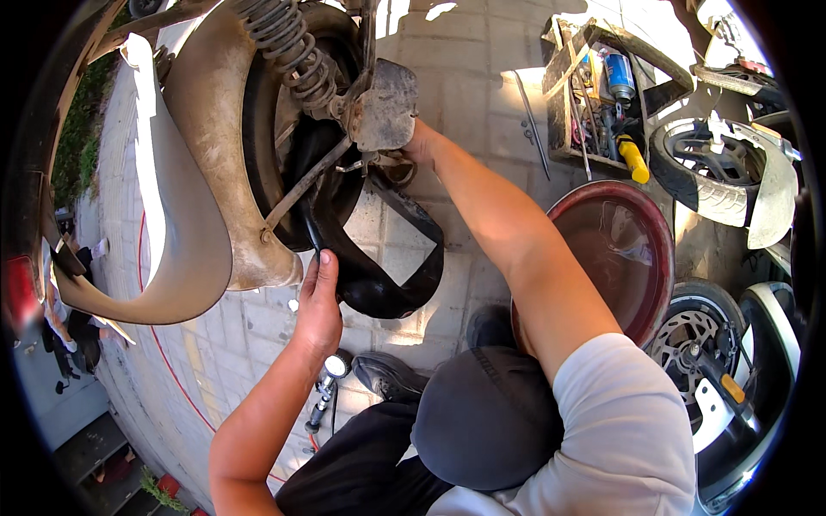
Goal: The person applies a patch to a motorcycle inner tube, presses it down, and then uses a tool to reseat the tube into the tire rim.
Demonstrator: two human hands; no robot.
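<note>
My left hand [320,301] grips a slack black rubber tube [387,297], thumb on top, below the scooter's rear end. The tube loops down from the rear wheel [265,138], beside a dusty beige mudguard [198,146]. My right hand [417,146] reaches to the axle area behind a dirty metal plate [383,103]; its fingers are hidden. Above that, a coil-spring shock absorber [292,52] runs up, and a metal strut [301,189] crosses the wheel.
A reddish water basin [619,258], wooden toolbox [654,60] and long metal bar [535,129] are on the right, with loose wheels [701,172] along that edge. A pressure gauge [335,365] and red hose [176,370] lie below left. A dark cap [482,413] fills the lower middle.
</note>
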